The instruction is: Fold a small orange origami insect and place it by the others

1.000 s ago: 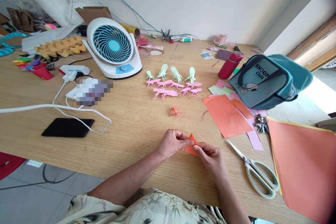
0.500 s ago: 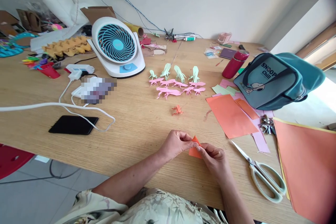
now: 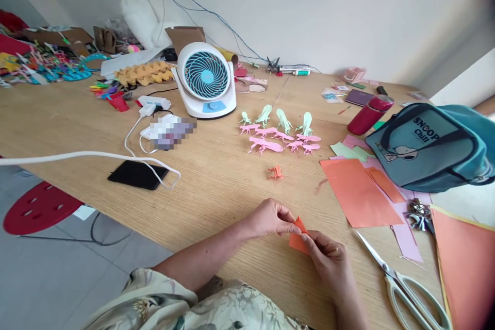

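Between my hands is a small folded piece of orange paper (image 3: 298, 243), with a pointed tip at its top. My left hand (image 3: 273, 219) pinches its left side between thumb and fingers. From the right, the thumb and fingers of my right hand (image 3: 328, 251) grip the same paper; both thumbs press close to each other on it. A small orange folded paper figure (image 3: 276, 172) stands on the table just beyond my hands. Behind it are several pink paper figures (image 3: 266, 145) and several pale green ones (image 3: 284, 121) in rows.
Scissors (image 3: 400, 283) and an orange sheet (image 3: 361, 193) lie on the right, near a teal bag (image 3: 406, 144) and a red bottle (image 3: 369, 115). A stack of orange sheets (image 3: 467, 268) is at the right edge. On the left are a fan (image 3: 205, 80), a black phone (image 3: 137, 175) and a white cable (image 3: 88, 154).
The camera view has swung left, so things appear further right and more of the left side shows. Both hands keep their pinch on the orange paper, with little visible change in the fold.
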Motion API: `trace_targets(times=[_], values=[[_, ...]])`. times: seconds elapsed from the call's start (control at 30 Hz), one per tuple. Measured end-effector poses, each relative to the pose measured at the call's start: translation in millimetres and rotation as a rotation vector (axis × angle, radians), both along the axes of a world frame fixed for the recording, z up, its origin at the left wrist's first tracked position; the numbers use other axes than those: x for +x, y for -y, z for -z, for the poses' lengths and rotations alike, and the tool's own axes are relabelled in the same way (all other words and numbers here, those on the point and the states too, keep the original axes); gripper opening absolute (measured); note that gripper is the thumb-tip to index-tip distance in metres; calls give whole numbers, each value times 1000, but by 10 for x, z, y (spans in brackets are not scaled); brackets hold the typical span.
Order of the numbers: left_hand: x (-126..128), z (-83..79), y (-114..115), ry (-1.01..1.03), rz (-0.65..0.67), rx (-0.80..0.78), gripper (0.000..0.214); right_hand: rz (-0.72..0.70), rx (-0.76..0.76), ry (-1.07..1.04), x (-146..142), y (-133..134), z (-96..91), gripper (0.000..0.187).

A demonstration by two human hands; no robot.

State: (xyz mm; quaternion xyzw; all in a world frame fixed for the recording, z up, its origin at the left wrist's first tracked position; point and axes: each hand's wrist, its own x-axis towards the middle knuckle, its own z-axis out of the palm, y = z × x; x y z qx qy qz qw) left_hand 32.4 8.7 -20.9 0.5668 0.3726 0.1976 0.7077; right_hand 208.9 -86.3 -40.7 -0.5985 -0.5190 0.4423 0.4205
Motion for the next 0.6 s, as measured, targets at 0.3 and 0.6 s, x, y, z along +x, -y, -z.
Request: trace_targets(times=[0.3, 0.6], values=[[28, -27, 7, 23, -38, 31, 44, 18, 28, 8, -18, -1, -60, 36], [45, -43, 18, 26, -103, -1, 38, 9, 33, -3, -32, -2, -98, 37]])
